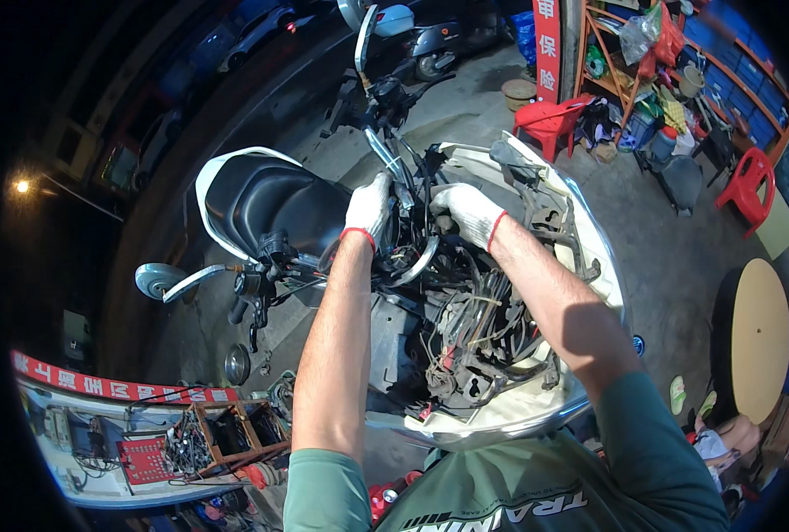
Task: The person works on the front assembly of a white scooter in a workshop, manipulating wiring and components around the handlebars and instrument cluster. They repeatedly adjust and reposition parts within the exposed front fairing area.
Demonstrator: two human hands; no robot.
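Observation:
A scooter's front lies open below me, its cream front panel [592,284] around tangled cables and hoses [465,337]. My left hand [368,208], in a white knitted glove with red cuff, is closed at the steering stem beside a silver metal tube [393,164]; what it grips is hidden. My right hand [470,213], gloved alike, has curled fingers among black cables just right of the stem; their hold is unclear. Left of my hands are the black seat [270,213] and the handlebar controls [253,288], with a mirror [155,281] on a stalk.
Red plastic chairs [550,120], a cluttered shelf [678,53] and a round tan board [758,341] stand to the right. A tool bench [120,452] is at lower left, a parked scooter [434,49] behind. A person's bare leg [731,434] shows at lower right.

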